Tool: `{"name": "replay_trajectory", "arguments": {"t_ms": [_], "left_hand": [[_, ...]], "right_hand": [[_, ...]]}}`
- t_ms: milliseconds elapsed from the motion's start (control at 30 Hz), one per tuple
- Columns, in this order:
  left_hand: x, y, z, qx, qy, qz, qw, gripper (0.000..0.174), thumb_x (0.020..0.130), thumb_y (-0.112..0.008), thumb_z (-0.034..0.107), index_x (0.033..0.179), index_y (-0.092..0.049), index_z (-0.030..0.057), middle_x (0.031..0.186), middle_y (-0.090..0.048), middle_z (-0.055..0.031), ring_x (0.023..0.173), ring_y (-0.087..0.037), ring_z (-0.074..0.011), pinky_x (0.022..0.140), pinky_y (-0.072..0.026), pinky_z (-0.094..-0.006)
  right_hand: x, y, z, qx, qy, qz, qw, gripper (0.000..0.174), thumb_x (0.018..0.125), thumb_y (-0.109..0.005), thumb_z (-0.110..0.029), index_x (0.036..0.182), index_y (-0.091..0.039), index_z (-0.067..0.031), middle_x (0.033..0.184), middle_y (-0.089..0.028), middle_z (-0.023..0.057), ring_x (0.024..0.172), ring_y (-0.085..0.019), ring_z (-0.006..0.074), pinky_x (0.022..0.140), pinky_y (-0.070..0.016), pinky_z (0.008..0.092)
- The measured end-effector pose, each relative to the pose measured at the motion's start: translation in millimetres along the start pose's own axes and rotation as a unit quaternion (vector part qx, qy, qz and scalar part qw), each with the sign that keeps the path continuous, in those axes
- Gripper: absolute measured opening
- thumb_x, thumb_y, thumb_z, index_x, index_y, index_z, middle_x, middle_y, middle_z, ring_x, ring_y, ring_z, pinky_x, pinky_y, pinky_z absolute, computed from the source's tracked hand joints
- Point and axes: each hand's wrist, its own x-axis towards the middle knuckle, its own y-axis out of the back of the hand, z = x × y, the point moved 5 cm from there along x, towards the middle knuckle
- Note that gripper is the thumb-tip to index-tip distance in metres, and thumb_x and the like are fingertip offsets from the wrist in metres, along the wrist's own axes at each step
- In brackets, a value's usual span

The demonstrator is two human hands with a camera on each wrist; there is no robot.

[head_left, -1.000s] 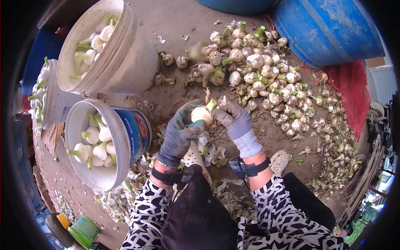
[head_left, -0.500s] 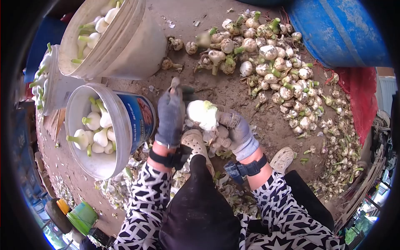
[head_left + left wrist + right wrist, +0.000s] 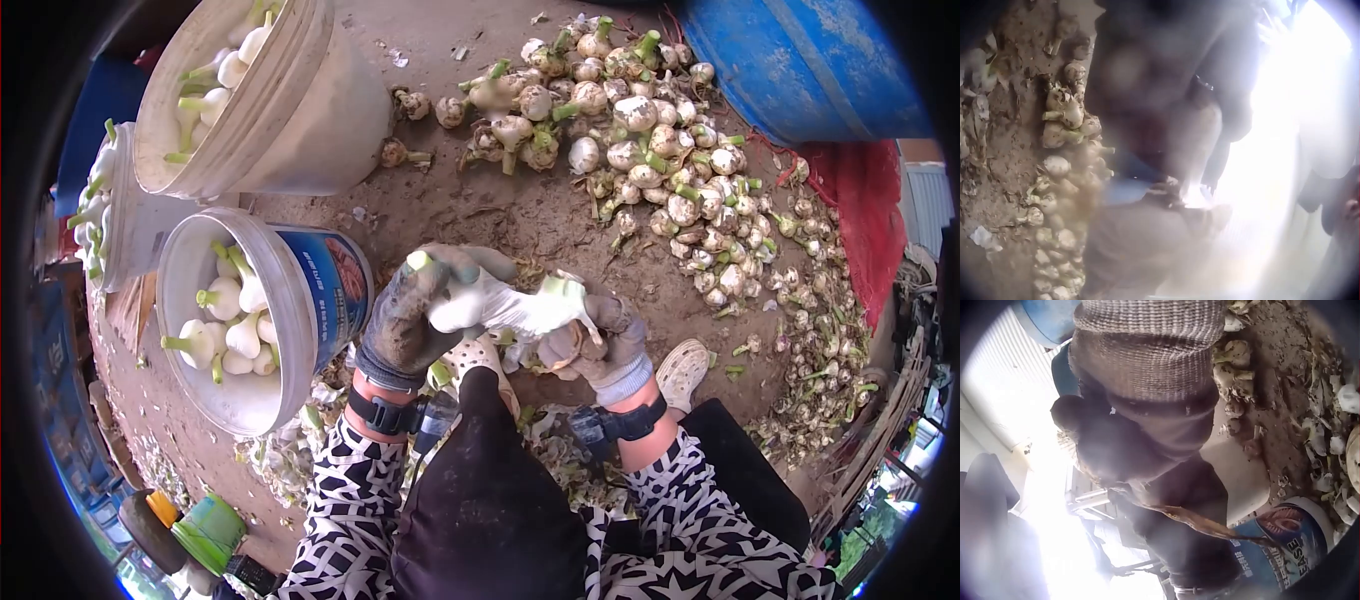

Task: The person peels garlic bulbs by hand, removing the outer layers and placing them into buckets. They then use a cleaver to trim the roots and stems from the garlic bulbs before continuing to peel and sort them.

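A person sits low over a patch of dirt ground (image 3: 480, 215). The left hand (image 3: 412, 315), in a dark, soiled glove, is curled round a white garlic bulb (image 3: 462, 305). It holds the bulb just above the knees, near the ground's near edge, and the bulb's green stem stub pokes up past the fingers. The right hand (image 3: 592, 340), in a grey knit glove, pinches a strip of skin (image 3: 535, 308) that stretches from the bulb across to it. Both hands are thus clamped on the same bulb, close together.

3 buckets stand along the ground's left edge. A large white bucket (image 3: 330, 130) lies tilted at the far left corner. A blue-labelled bucket (image 3: 330, 290) sits just beside the left hand, and a third bucket (image 3: 140, 240) is half hidden behind these 2. All 3 hold peeled white bulbs with green stems.

A pile of unpeeled bulbs (image 3: 650, 150) spreads over the far right part of the ground, apart from the hands. A blue barrel (image 3: 810, 60) stands at the far right corner with a red mesh sack (image 3: 860, 230) below it. Peel scraps (image 3: 290, 470) lie around the feet, which are in 2 white clogs (image 3: 685, 365).

The right wrist view shows the glove's back and the blue-labelled bucket's printed wall. The left wrist view is blurred, with part of the pile at its left.
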Motion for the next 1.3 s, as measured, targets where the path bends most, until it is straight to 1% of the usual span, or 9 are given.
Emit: {"name": "replay_trajectory", "arguments": {"t_ms": [100, 333, 467, 533, 567, 633, 867, 1000, 1300], "left_hand": [[3, 3, -5, 0.011, -0.004, 0.003, 1.0, 0.041, 0.097, -0.051, 0.04, 0.109, -0.061, 0.0019, 0.123, -0.056, -0.0265, 0.113, -0.057, -0.036, 0.096, -0.0471, -0.0471], [18, -2, 6, -0.267, -0.064, 0.081, 0.958, 0.043, 0.094, -0.051, 0.038, 0.114, -0.062, 0.0018, 0.122, -0.061, -0.018, 0.124, -0.049, -0.036, 0.11, -0.0305, -0.0558], [19, 3, 8, -0.252, -0.076, 0.128, 0.956, 0.041, 0.092, -0.052, 0.037, 0.107, -0.066, 0.0014, 0.121, -0.061, -0.0184, 0.123, -0.051, -0.0361, 0.11, -0.0306, -0.0565], [20, 9, 2, -0.234, -0.069, 0.112, 0.963, 0.04, 0.094, -0.048, 0.037, 0.106, -0.066, 0.0039, 0.12, -0.064, -0.0181, 0.129, -0.045, -0.0377, 0.113, -0.0262, -0.0571], [18, 14, -1, -0.193, -0.079, 0.085, 0.974, 0.045, 0.093, -0.049, 0.04, 0.111, -0.064, 0.0007, 0.122, -0.062, -0.0193, 0.128, -0.047, -0.0358, 0.112, -0.0277, -0.058], [12, 5, -1, -0.041, -0.114, 0.066, 0.99, 0.049, 0.093, -0.049, 0.04, 0.115, -0.063, -0.0016, 0.127, -0.058, -0.0208, 0.126, -0.049, -0.036, 0.109, -0.0325, -0.0553], [-3, 10, 25, 0.302, -0.004, 0.141, 0.943, 0.08, 0.084, -0.068, 0.054, 0.134, -0.048, -0.0046, 0.117, -0.061, -0.0113, 0.1, -0.063, -0.0185, 0.087, -0.0518, -0.0296], [-10, 3, 25, 0.258, -0.015, 0.133, 0.957, 0.084, 0.083, -0.066, 0.061, 0.132, -0.049, -0.0053, 0.121, -0.059, -0.0137, 0.106, -0.06, -0.019, 0.092, -0.0491, -0.0306], [-17, -10, 23, 0.362, -0.051, 0.181, 0.913, 0.066, 0.09, -0.063, 0.05, 0.128, -0.055, -0.0039, 0.122, -0.06, -0.0099, 0.108, -0.055, -0.0142, 0.095, -0.0429, -0.0272]], "right_hand": [[-31, -14, -4, -0.161, -0.004, 0.212, 0.964, 0.049, 0.083, -0.065, -0.032, 0.111, -0.054, 0.0068, 0.066, -0.057, 0.0122, 0.043, -0.048, 0.0201, 0.038, -0.0371, 0.0338], [-50, -76, 1, -0.138, -0.025, -0.222, 0.965, 0.028, 0.077, -0.077, -0.019, 0.096, -0.068, -0.0013, 0.069, -0.063, 0.0148, 0.067, -0.066, 0.0305, 0.062, -0.0506, 0.0434], [-18, -60, 5, -0.853, -0.21, 0.041, 0.476, 0.036, 0.082, -0.073, -0.039, 0.096, -0.065, -0.0069, 0.072, -0.067, 0.0132, 0.064, -0.066, 0.0262, 0.058, -0.0496, 0.0351], [-9, -33, 0, -0.904, -0.178, 0.103, 0.376, 0.046, 0.084, -0.071, -0.042, 0.112, -0.063, -0.0058, 0.07, -0.066, 0.0112, 0.058, -0.064, 0.0245, 0.053, -0.0489, 0.0319], [2, -29, 0, -0.902, -0.178, 0.105, 0.38, 0.046, 0.084, -0.071, -0.042, 0.112, -0.063, -0.0058, 0.07, -0.066, 0.0112, 0.058, -0.064, 0.0245, 0.053, -0.0489, 0.0319], [21, -26, 1, -0.604, -0.066, 0.197, 0.769, 0.046, 0.081, -0.076, -0.032, 0.114, -0.059, -0.0049, 0.081, -0.067, 0.0151, 0.076, -0.067, 0.0322, 0.066, -0.0525, 0.038], [47, -44, 1, -0.79, 0.153, 0.134, 0.579, 0.05, 0.08, -0.078, -0.029, 0.119, -0.058, -0.0065, 0.087, -0.068, 0.0146, 0.083, -0.068, 0.0334, 0.072, -0.0543, 0.039], [41, -31, 4, -0.646, 0.106, 0.172, 0.736, 0.048, 0.078, -0.08, -0.036, 0.11, -0.059, -0.0076, 0.082, -0.066, 0.0113, 0.068, -0.065, 0.0219, 0.066, -0.0526, 0.0304], [54, -46, -8, -0.732, 0.065, 0.133, 0.665, 0.027, 0.083, -0.075, -0.029, 0.09, -0.066, -0.005, 0.064, -0.06, 0.0077, 0.058, -0.058, 0.0181, 0.058, -0.0475, 0.0322]]}}
